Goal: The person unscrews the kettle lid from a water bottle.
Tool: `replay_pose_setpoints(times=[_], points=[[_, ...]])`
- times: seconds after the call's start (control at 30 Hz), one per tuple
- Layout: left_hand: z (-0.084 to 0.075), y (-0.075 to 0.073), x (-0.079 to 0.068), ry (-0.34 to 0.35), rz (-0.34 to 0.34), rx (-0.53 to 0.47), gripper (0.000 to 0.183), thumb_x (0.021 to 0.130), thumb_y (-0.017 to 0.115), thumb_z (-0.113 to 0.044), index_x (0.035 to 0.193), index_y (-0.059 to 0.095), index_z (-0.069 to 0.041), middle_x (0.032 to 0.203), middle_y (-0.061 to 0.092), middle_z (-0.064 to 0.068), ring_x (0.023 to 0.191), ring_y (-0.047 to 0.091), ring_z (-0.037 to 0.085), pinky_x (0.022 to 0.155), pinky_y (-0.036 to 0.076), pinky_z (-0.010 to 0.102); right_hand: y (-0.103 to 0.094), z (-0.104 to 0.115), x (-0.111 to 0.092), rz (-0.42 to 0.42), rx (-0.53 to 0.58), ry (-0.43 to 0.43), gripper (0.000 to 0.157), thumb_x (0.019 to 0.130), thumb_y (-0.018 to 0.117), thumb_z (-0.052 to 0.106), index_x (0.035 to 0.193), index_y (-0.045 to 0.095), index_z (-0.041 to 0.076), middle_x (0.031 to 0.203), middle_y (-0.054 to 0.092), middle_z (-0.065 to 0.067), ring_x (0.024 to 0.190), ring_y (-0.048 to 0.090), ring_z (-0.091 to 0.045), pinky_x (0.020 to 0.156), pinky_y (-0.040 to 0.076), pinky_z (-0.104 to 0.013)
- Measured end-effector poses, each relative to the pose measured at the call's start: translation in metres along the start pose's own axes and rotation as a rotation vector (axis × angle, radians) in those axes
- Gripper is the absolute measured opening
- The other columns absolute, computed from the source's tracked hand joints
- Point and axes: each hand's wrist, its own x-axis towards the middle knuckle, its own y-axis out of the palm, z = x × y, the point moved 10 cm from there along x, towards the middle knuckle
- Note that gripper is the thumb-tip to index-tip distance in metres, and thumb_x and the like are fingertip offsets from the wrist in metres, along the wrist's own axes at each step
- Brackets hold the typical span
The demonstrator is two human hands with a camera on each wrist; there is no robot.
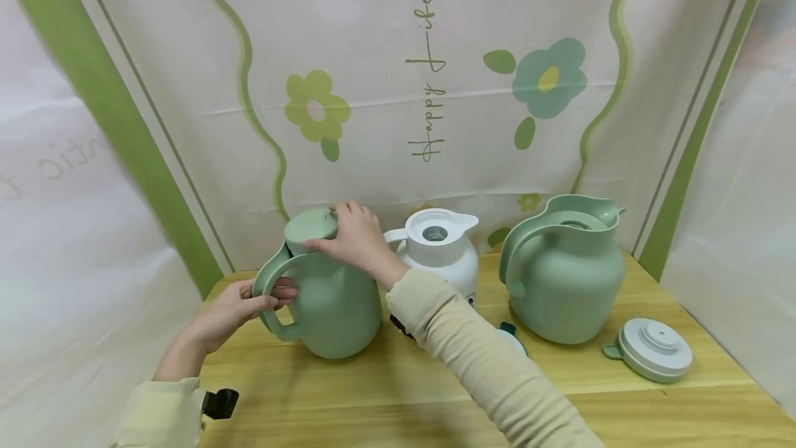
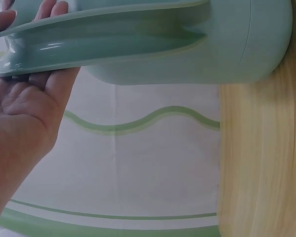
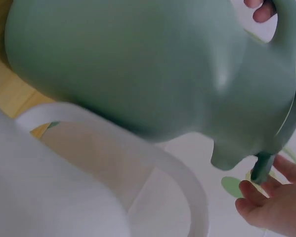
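A green thermos jug (image 1: pixel 338 303) stands on the left of the wooden table with its green lid (image 1: pixel 309 227) on top. My left hand (image 1: pixel 239 306) grips the jug's handle (image 2: pixel 108 42), fingers passed through the loop and thumb on its near side. My right hand (image 1: pixel 356 237) holds the lid from the right, thumb on the near edge and fingers at the far edge. In the right wrist view, fingers (image 3: pixel 254 195) of that hand are right at a small tab (image 3: pixel 262 168) by the spout.
A lidless white jug (image 1: pixel 443 258) stands in the middle, partly behind the right sleeve (image 1: pixel 491 358), which also covers most of a white lid (image 1: pixel 513 341). At right stand a lidless green jug (image 1: pixel 566 289) and an upturned lid (image 1: pixel 656 351). A printed curtain (image 1: pixel 373 40) hangs behind.
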Motion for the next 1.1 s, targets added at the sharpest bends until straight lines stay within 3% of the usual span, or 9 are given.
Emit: replay_pose_setpoints(times=[0.2,0.43,0.67,0.9,1.1], points=[[0.001,0.000,0.000,-0.001,-0.006,0.012,0.048,0.097,0.050,-0.016,0.135,0.043,0.013,0.114,0.068,-0.014,0.108,0.062,-0.001,0.092,0.043,0.014,-0.005,-0.008,-0.001,-0.008,0.076,-0.013,0.067,0.084,0.067,0.050,0.136,0.052,0.010,0.141,0.046,-0.012,0.126,0.045,-0.029,0.106,0.040,-0.040],[0.000,0.000,0.000,-0.001,-0.003,0.016,0.049,0.097,0.050,-0.016,0.134,0.043,0.014,0.114,0.068,-0.016,0.108,0.062,-0.002,0.092,0.042,0.014,-0.004,-0.004,-0.002,0.021,0.041,-0.075,0.059,0.091,0.062,0.040,0.137,0.051,0.006,0.141,0.048,-0.013,0.127,0.048,-0.028,0.109,0.039,-0.038],[0.001,0.000,0.000,0.002,-0.003,0.001,0.047,0.096,0.050,-0.014,0.134,0.043,0.014,0.113,0.068,-0.016,0.108,0.062,-0.002,0.091,0.043,0.013,0.006,0.003,-0.002,0.089,0.075,-0.048,0.072,0.091,0.058,0.048,0.142,0.042,0.000,0.148,0.042,-0.012,0.131,0.049,-0.027,0.107,0.043,-0.037],[0.003,0.000,0.000,0.010,-0.009,0.000,0.047,0.096,0.050,-0.013,0.134,0.043,0.015,0.113,0.068,-0.016,0.108,0.062,-0.003,0.091,0.043,0.013,0.009,0.010,-0.002,0.007,0.030,-0.019,0.082,0.085,0.063,0.056,0.141,0.042,-0.001,0.145,0.045,-0.012,0.126,0.053,-0.026,0.102,0.047,-0.035],[0.001,0.000,0.001,0.025,-0.003,0.002,0.047,0.096,0.050,-0.013,0.133,0.043,0.015,0.113,0.069,-0.015,0.108,0.062,-0.002,0.091,0.044,0.013,0.006,0.002,-0.002,-0.004,0.097,0.045,0.082,0.082,0.068,0.053,0.142,0.041,0.005,0.139,0.048,-0.014,0.122,0.054,-0.025,0.099,0.048,-0.037]])
